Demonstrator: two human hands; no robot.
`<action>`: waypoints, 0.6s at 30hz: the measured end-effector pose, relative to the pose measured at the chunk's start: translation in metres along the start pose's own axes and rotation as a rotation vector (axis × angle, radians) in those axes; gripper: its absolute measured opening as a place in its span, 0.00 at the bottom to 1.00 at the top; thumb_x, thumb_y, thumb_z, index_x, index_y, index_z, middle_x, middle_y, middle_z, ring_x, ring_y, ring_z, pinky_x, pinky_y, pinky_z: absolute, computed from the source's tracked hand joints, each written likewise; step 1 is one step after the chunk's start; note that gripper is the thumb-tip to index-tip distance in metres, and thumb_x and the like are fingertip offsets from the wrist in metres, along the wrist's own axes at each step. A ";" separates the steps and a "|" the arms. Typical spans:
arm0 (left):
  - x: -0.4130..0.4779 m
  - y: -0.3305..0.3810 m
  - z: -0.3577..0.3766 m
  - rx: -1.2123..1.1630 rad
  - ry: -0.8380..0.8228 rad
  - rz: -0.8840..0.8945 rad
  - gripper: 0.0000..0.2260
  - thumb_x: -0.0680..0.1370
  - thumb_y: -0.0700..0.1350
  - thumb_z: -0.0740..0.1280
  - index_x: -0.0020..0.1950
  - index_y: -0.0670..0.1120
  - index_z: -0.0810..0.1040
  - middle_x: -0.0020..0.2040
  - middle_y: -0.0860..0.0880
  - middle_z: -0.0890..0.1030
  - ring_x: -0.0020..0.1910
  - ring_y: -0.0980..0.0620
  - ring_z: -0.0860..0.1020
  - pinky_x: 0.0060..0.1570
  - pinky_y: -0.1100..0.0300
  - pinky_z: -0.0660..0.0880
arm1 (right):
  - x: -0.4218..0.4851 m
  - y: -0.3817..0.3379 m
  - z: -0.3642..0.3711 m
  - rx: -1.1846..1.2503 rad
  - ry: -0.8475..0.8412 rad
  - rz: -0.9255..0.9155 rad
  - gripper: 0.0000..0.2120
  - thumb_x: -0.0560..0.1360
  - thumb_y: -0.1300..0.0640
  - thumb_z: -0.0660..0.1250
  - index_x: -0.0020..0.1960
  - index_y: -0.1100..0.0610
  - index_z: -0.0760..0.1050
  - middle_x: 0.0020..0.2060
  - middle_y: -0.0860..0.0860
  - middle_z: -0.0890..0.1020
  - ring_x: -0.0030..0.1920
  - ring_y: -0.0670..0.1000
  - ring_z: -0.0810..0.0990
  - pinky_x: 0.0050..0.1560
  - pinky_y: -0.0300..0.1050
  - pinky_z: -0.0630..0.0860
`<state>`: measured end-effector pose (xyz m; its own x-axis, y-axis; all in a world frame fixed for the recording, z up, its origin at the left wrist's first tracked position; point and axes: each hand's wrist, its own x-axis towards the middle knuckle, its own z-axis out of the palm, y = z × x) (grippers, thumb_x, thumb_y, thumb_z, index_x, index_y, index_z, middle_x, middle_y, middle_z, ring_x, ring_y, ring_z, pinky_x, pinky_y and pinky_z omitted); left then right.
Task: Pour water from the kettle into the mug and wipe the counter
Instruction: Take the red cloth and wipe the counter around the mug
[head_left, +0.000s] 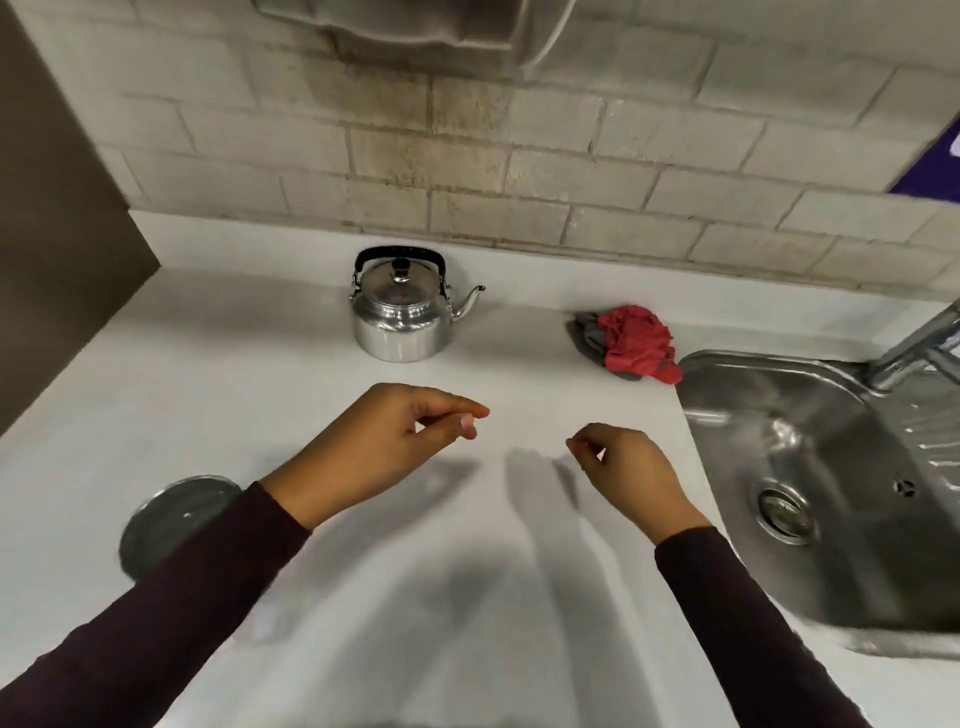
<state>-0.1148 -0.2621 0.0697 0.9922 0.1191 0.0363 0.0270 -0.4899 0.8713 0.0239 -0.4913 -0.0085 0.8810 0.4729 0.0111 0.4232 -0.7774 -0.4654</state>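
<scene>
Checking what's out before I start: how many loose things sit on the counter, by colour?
Silver: 1, kettle
Grey: 1, round dish
Red and grey: 1, cloth
Total: 3
No mug shows.

One shiny metal kettle with a black handle stands beyond the fingertips of the left hand. One crumpled red-and-grey cloth lies beyond the right hand. One round grey metal plate sits behind the left fingers, and one stainless steel sink right of the right fingers.
</scene>
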 end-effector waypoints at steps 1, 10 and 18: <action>0.005 0.000 0.012 -0.059 0.042 -0.038 0.08 0.78 0.47 0.65 0.50 0.59 0.82 0.44 0.61 0.85 0.43 0.64 0.81 0.46 0.76 0.73 | 0.012 0.016 -0.006 -0.020 0.015 -0.010 0.07 0.75 0.55 0.66 0.42 0.56 0.80 0.38 0.54 0.84 0.40 0.56 0.80 0.40 0.46 0.75; 0.016 0.000 0.113 -0.257 0.254 -0.274 0.11 0.79 0.45 0.63 0.48 0.60 0.81 0.39 0.64 0.85 0.39 0.63 0.81 0.40 0.78 0.71 | 0.150 0.112 -0.041 -0.169 -0.039 0.005 0.13 0.77 0.60 0.61 0.58 0.64 0.76 0.55 0.62 0.80 0.55 0.60 0.78 0.53 0.44 0.71; 0.008 0.000 0.140 -0.227 0.248 -0.369 0.12 0.79 0.44 0.63 0.47 0.62 0.81 0.43 0.63 0.85 0.39 0.63 0.81 0.40 0.80 0.70 | 0.186 0.122 -0.034 -0.068 0.011 0.078 0.14 0.75 0.61 0.62 0.60 0.60 0.76 0.56 0.61 0.80 0.55 0.62 0.78 0.55 0.50 0.73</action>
<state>-0.0898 -0.3822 0.0017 0.8617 0.4648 -0.2033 0.3163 -0.1790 0.9316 0.2468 -0.5124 -0.0334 0.9140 0.4056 -0.0129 0.3663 -0.8383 -0.4039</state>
